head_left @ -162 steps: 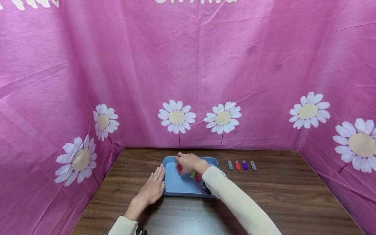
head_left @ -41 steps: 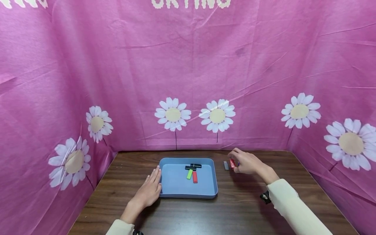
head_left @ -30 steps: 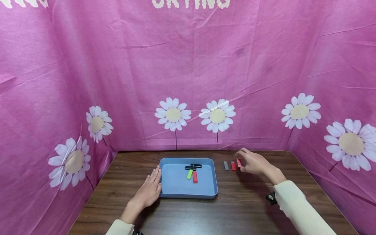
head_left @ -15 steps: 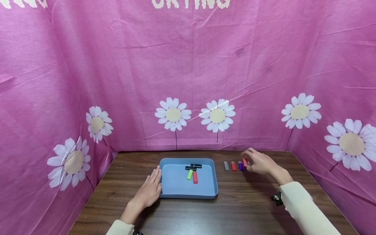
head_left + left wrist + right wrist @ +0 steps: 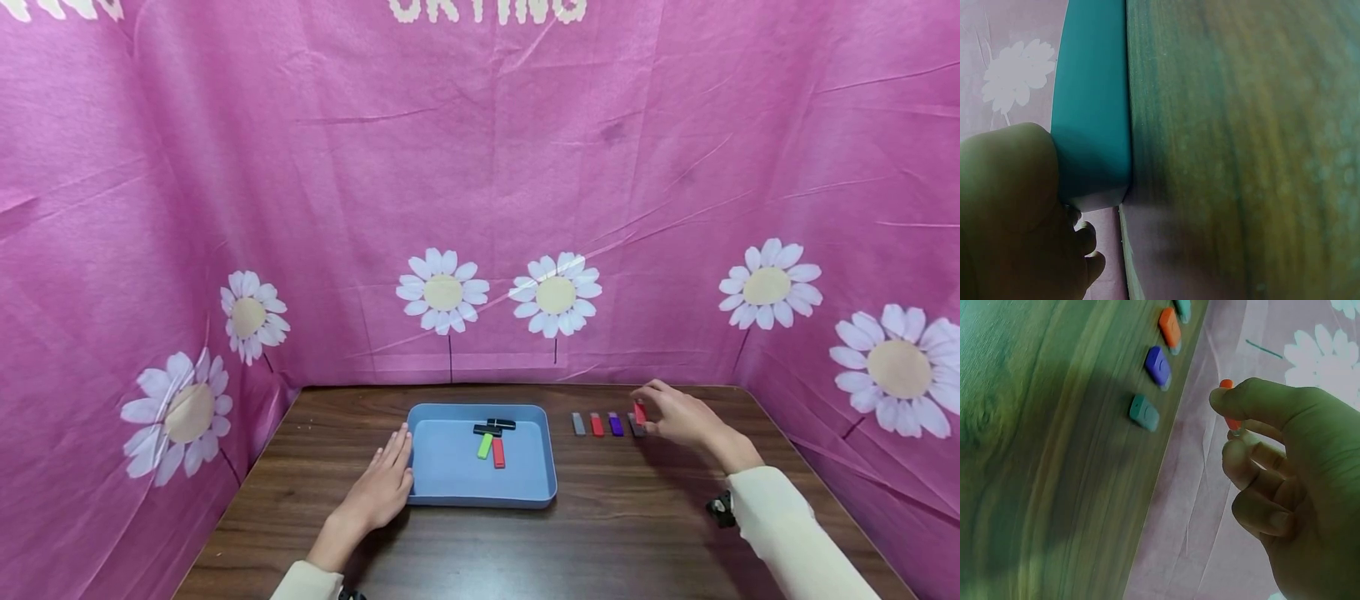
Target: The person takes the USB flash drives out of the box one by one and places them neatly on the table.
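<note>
My left hand (image 5: 378,483) lies with straight fingers along the left rim of a blue tray (image 5: 450,475). My right hand (image 5: 678,421) pinches a small red USB stick (image 5: 641,413) between thumb and fingers, up off the table in the right wrist view, where its clear end (image 5: 1238,431) points down. Just left of that hand runs a row on the table: a grey stick (image 5: 578,424), a red one (image 5: 597,425), a purple one (image 5: 616,425) and another grey one (image 5: 636,427). The held stick partly overlaps the last grey one in the head view.
In the tray lie two black sticks (image 5: 502,424), a green one (image 5: 485,446) and a red one (image 5: 498,454), close together towards the back. The brown wooden table (image 5: 480,542) ends at a pink cloth (image 5: 480,192) with white flowers behind and at both sides.
My right hand has gone from the tray to the row with the red stick, then slid rightward along the row to its right end. The left hand has stayed at the tray's rim.
</note>
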The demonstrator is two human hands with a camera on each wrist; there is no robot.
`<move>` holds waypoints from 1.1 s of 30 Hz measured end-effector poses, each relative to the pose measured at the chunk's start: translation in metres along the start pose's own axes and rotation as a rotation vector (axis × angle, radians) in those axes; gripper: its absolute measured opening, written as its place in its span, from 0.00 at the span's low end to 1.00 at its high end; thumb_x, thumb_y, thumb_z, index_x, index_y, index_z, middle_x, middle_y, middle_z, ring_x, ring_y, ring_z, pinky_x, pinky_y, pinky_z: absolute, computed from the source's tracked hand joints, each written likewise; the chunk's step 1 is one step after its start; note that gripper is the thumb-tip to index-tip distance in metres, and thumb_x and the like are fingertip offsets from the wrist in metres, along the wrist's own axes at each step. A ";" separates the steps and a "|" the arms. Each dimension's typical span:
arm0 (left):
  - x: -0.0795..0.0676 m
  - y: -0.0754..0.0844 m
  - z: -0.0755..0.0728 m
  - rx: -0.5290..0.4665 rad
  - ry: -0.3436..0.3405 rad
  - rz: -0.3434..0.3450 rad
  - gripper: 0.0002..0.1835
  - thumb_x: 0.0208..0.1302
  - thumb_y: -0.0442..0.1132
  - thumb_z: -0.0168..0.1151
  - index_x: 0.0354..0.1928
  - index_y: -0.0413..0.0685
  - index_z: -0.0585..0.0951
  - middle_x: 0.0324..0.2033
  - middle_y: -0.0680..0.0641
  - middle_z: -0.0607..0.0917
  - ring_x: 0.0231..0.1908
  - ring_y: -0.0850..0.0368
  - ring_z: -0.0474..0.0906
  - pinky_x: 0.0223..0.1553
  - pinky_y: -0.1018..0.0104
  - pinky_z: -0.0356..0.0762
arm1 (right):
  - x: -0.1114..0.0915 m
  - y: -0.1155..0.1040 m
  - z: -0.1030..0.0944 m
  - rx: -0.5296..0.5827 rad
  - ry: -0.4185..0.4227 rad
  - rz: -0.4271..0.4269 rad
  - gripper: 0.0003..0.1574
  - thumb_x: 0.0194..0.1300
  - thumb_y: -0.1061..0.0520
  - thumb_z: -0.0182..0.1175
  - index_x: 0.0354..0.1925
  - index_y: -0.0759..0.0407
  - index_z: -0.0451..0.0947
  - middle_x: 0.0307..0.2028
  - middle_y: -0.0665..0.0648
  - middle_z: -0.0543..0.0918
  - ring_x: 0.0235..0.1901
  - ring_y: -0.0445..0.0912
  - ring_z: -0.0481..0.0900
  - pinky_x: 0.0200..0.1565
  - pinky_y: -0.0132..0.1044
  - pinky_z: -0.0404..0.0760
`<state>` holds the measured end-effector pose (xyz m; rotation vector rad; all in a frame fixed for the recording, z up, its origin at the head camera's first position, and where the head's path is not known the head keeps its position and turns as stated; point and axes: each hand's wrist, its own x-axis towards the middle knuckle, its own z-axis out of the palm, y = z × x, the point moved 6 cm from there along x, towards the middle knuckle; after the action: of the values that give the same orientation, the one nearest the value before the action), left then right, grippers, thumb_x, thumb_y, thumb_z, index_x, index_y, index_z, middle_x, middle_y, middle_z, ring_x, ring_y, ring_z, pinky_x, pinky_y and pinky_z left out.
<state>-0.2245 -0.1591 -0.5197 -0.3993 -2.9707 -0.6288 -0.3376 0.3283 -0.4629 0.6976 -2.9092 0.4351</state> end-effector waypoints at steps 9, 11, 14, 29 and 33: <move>0.000 0.000 0.000 0.006 0.003 -0.002 0.31 0.81 0.36 0.49 0.79 0.27 0.61 0.83 0.33 0.57 0.82 0.33 0.54 0.81 0.34 0.57 | -0.006 0.014 0.002 0.014 0.005 0.022 0.33 0.57 0.58 0.77 0.61 0.63 0.82 0.57 0.62 0.83 0.52 0.60 0.87 0.52 0.63 0.85; 0.000 0.000 0.000 0.004 0.001 -0.003 0.31 0.81 0.36 0.49 0.79 0.27 0.61 0.83 0.33 0.57 0.83 0.33 0.54 0.81 0.34 0.57 | -0.007 0.018 0.002 0.018 0.002 0.033 0.33 0.58 0.57 0.77 0.61 0.63 0.82 0.58 0.62 0.83 0.53 0.61 0.86 0.53 0.63 0.85; -0.001 0.000 0.000 0.001 -0.003 -0.006 0.31 0.81 0.36 0.48 0.80 0.27 0.60 0.83 0.33 0.56 0.83 0.33 0.53 0.81 0.35 0.56 | -0.009 0.024 0.004 0.023 0.000 0.040 0.34 0.58 0.58 0.77 0.62 0.64 0.82 0.58 0.63 0.83 0.53 0.62 0.86 0.54 0.64 0.85; 0.001 -0.001 0.002 0.005 -0.012 -0.015 0.32 0.82 0.37 0.47 0.81 0.29 0.60 0.84 0.34 0.55 0.83 0.35 0.52 0.82 0.36 0.55 | -0.013 0.049 0.019 0.046 -0.037 0.075 0.32 0.57 0.63 0.74 0.60 0.70 0.80 0.58 0.72 0.83 0.58 0.70 0.83 0.57 0.69 0.81; 0.001 -0.001 0.002 0.003 -0.013 -0.013 0.32 0.82 0.37 0.47 0.81 0.29 0.59 0.84 0.34 0.55 0.83 0.34 0.52 0.81 0.35 0.55 | -0.013 0.054 0.025 0.071 -0.064 0.105 0.33 0.58 0.64 0.72 0.62 0.71 0.79 0.61 0.73 0.81 0.60 0.72 0.81 0.58 0.71 0.80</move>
<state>-0.2257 -0.1591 -0.5216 -0.3858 -2.9884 -0.6251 -0.3520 0.3721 -0.5022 0.5793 -3.0141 0.5390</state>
